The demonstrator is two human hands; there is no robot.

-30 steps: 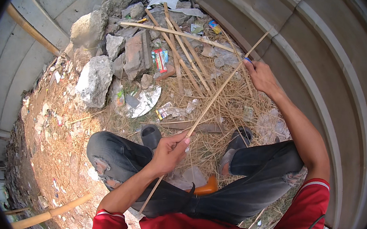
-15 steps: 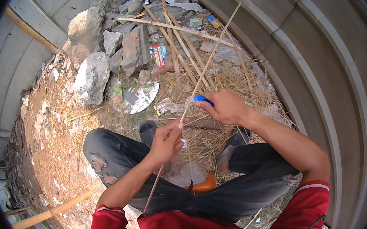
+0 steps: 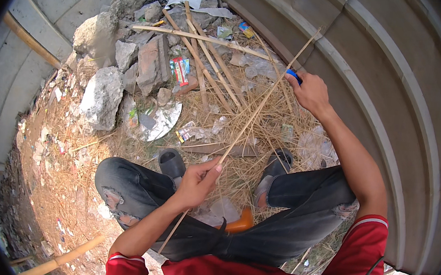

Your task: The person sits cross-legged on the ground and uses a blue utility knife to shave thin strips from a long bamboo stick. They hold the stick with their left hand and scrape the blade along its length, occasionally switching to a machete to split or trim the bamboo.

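A long thin bamboo strip (image 3: 248,124) runs diagonally from my lap up toward the grey wall. My left hand (image 3: 198,181) pinches its lower part above my knees. My right hand (image 3: 307,90) is stretched out far up the strip and grips a small blue-handled tool (image 3: 293,76) against it. I sit with both legs in dark torn jeans (image 3: 135,182) and grey sandals (image 3: 170,161) on straw-covered ground.
Rocks (image 3: 102,95) and rubble lie at upper left among wrappers and plastic litter. Several bamboo sticks (image 3: 207,61) cross the pile ahead. A curved grey wall (image 3: 388,74) rises on the right. An orange object (image 3: 241,223) sits under my legs. A bamboo pole (image 3: 65,255) lies at lower left.
My right hand with the blue tool has slid outward along the strip, away from my left hand, after being close to it half a second ago. The left hand has stayed by my knees.
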